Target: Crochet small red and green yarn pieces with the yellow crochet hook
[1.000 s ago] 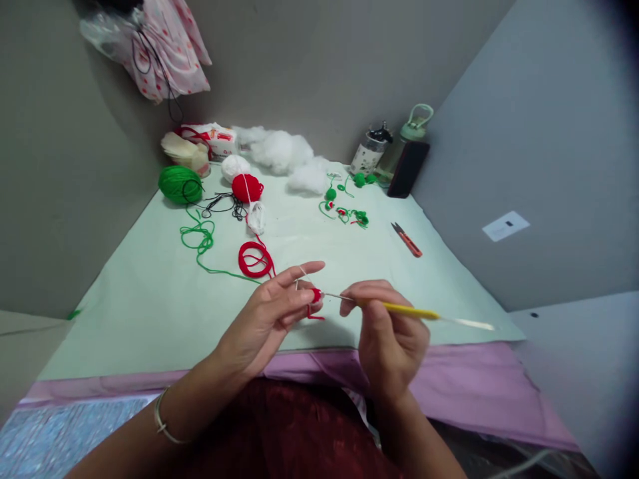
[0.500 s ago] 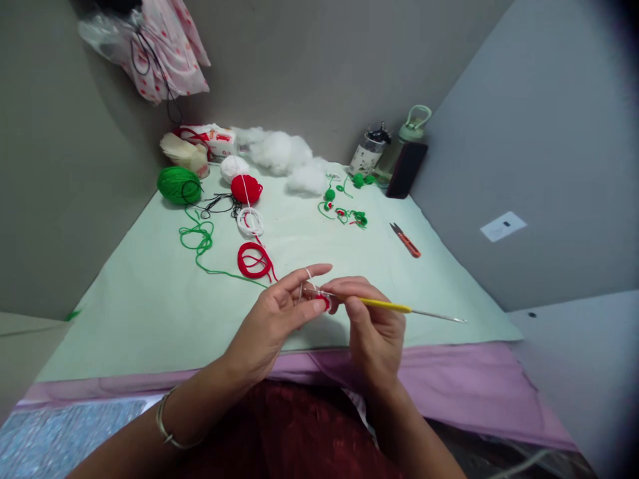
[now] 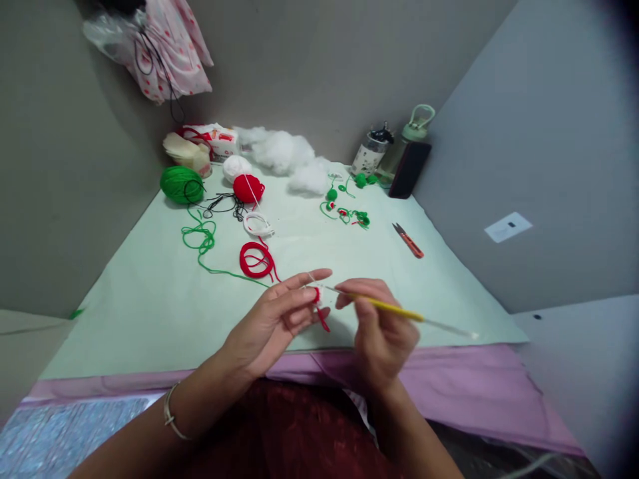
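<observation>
Between the thumb and fingers of my left hand point(image 3: 279, 313) is pinched a small red and white crochet piece point(image 3: 318, 295), with a red yarn tail dangling below it. White yarn runs over the raised left index finger. My right hand point(image 3: 382, 326) grips a crochet hook point(image 3: 394, 307) by its yellow handle. One metal end points left, close to the piece; whether it touches is hard to tell. The other end sticks out to the right, blurred. Beyond my left hand lie a red yarn coil point(image 3: 255, 260) and a white yarn coil point(image 3: 256, 225).
Green point(image 3: 182, 185), red point(image 3: 248, 189) and white point(image 3: 236, 169) yarn balls stand at the back left. Behind are white stuffing point(image 3: 284, 152), a bottle point(image 3: 417, 126) and a phone point(image 3: 409, 171). Small green and red crochet bits point(image 3: 344, 213) and orange thread snips point(image 3: 408, 241) lie on the right.
My right hand has drawn the hook slightly right, away from my left fingers. The crochet piece has turned, showing its red tail. The white coil has shifted and its strand slants differently.
</observation>
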A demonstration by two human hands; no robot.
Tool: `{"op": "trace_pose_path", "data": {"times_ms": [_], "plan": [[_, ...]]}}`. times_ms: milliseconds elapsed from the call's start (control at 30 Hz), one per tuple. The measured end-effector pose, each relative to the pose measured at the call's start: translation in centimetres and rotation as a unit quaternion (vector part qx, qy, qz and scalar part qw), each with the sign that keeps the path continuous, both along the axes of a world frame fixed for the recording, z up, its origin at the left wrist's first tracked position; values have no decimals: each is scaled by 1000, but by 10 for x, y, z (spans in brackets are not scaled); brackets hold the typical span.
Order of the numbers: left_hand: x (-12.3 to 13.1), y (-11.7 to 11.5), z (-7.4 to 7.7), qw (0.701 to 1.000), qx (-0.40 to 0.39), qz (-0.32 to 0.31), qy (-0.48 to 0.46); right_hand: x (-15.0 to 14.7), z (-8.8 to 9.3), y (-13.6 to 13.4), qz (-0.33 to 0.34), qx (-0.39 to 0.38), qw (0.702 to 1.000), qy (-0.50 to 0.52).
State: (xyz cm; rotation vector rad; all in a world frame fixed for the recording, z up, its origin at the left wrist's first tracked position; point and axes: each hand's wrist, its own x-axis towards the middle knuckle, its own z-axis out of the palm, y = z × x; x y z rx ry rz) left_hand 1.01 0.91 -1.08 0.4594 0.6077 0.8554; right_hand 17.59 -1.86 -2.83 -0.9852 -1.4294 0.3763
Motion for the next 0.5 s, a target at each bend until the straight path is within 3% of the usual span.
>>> {"op": "trace_pose_path", "data": {"times_ms": [100, 233, 500], "plan": [[-1, -1, 1, 997, 59, 45, 20, -1, 5, 3, 62, -61, 984, 152], [3, -7, 2, 987, 137, 58, 63, -5, 6, 4, 114, -58, 983, 133], [-4, -9, 0, 982, 141, 63, 111, -1, 8, 4, 149, -134, 948, 249]]}}
